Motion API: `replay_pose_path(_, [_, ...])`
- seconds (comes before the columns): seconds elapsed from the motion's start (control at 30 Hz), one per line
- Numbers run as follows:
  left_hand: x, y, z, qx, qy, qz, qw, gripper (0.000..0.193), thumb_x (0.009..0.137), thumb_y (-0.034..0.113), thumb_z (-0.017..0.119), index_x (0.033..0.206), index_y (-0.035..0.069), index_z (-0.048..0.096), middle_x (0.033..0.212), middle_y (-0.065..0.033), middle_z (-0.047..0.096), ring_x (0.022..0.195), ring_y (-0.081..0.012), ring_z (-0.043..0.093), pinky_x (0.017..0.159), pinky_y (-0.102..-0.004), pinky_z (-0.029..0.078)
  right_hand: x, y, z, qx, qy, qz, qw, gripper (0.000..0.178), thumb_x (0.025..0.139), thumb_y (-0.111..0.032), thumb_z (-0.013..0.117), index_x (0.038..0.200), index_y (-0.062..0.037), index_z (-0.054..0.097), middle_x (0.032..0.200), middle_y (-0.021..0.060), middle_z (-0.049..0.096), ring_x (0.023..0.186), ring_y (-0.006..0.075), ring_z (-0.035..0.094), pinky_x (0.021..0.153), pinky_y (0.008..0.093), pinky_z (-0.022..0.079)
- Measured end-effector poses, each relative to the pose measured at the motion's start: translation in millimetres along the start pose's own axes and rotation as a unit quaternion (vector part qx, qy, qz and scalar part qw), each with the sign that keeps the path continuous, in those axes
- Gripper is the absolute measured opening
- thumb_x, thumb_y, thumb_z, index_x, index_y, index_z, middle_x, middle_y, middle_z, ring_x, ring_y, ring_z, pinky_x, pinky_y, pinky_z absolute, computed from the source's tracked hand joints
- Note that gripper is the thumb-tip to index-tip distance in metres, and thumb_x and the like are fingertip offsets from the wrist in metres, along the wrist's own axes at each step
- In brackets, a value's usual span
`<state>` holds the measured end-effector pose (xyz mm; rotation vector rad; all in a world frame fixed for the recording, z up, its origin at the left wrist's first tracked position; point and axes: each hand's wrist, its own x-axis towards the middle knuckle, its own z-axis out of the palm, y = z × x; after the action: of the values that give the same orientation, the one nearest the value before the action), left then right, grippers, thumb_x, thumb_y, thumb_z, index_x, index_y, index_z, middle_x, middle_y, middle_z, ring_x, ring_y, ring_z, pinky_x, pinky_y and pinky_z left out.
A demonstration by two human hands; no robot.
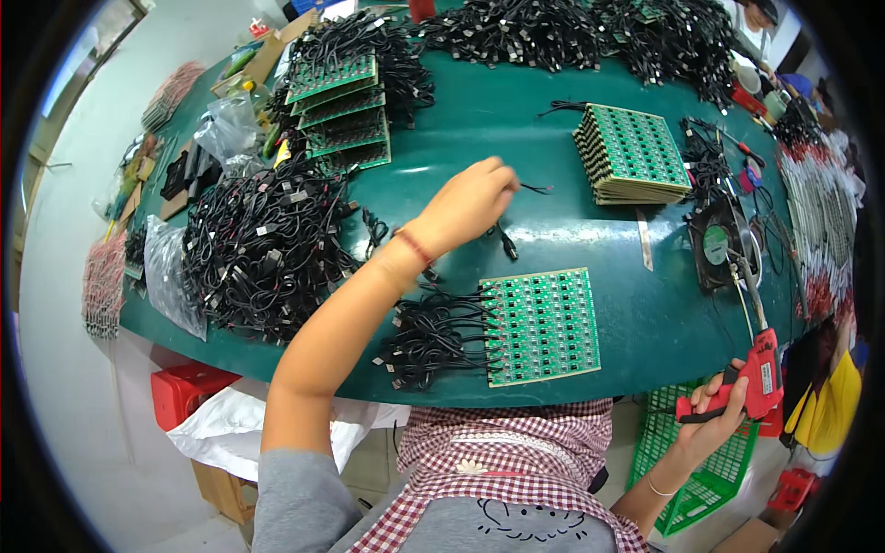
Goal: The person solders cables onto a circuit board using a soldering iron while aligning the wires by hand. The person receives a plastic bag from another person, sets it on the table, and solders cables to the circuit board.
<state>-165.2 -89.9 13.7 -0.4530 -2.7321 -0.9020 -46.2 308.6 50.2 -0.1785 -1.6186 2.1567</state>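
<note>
Above the middle of the green table, my left hand (472, 205) is closed on a black cable (507, 243). Thin wire ends stick out past its fingertips, and a plug hangs below. My right hand (721, 402) grips a red soldering gun (763, 373) at the table's right front edge. The gun's long metal tip points up toward a black fan (714, 241). In front of me lies a green circuit board panel (546, 327). Black cables (426, 336) run from its left edge and lie bunched beside it.
A stack of green board panels (636, 152) stands at the back right. Panels with cables (341, 115) are piled at the back left. Heaps of black cables (267, 244) cover the left and far side. Red-tipped wires (820, 221) hang at the right. Another person (758, 28) is at the far right.
</note>
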Motion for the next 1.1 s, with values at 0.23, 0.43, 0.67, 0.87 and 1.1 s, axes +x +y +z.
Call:
replay_pose_path(0.23, [46.5, -24.5, 40.1, 0.102, -0.063, 0.04, 0.992, 0.011, 0.082, 0.009, 0.059, 0.092, 0.003, 0.057, 0.092, -0.0118, 0.058, 0.094, -0.0302, 0.056, 0.08, -0.0398, 0.047, -13.0, -8.1, 6.9, 0.008, 0.014, -0.005, 1.0, 0.031, 0.097, -0.023, 0.049, 0.115, 0.0015, 0.047, 0.066, 0.0061, 0.052, 0.042, 0.0074, 0.038, 0.041, 0.0219, 0.037])
replay_pose_path(0.43, [21.1, 14.8, -15.4, -0.308, -0.014, -0.119, 0.944, 0.024, 0.09, 0.0, 0.047, 0.114, 0.002, 0.05, 0.093, -0.0057, 0.051, 0.066, -0.0129, 0.057, 0.054, -0.0255, 0.045, -8.9, -6.0, 0.8, 0.001, 0.022, 0.005, 1.0, 0.031, 0.096, -0.024, 0.05, 0.115, 0.0013, 0.048, 0.064, 0.0062, 0.052, 0.04, 0.0076, 0.038, 0.039, 0.0215, 0.037])
replay_pose_path(0.67, [-53.8, 31.2, -119.7, -0.334, 0.163, -0.113, 0.921, 0.03, 0.096, 0.003, 0.045, 0.126, 0.003, 0.046, 0.089, -0.0011, 0.046, 0.068, -0.0097, 0.058, 0.056, -0.0211, 0.048, -13.3, 1.2, 24.0, 0.036, -0.001, 0.036, 0.999, 0.028, 0.098, -0.024, 0.049, 0.113, -0.0005, 0.049, 0.063, 0.0043, 0.05, 0.04, 0.0064, 0.037, 0.038, 0.0193, 0.036])
replay_pose_path(0.87, [-116.7, 27.3, -161.0, -0.145, 0.195, -0.129, 0.961, 0.024, 0.094, 0.001, 0.047, 0.117, 0.001, 0.054, 0.084, -0.0002, 0.048, 0.067, -0.0088, 0.056, 0.06, -0.0226, 0.048, -19.5, 1.7, 23.9, 0.027, 0.001, 0.057, 0.998, 0.033, 0.094, -0.026, 0.054, 0.112, -0.0005, 0.047, 0.061, 0.0052, 0.05, 0.038, 0.0082, 0.038, 0.037, 0.0209, 0.035])
replay_pose_path(1.1, [-142.1, 101.8, -81.7, -0.124, -0.005, -0.138, 0.983, 0.046, 0.074, -0.013, 0.051, 0.114, 0.006, 0.063, 0.08, -0.0068, 0.054, 0.067, -0.0168, 0.058, 0.064, -0.0294, 0.049, -23.9, 4.5, 24.3, 0.022, 0.017, 0.053, 0.998, 0.028, 0.096, -0.026, 0.052, 0.11, -0.002, 0.05, 0.061, 0.0037, 0.05, 0.038, 0.007, 0.038, 0.036, 0.0192, 0.035])
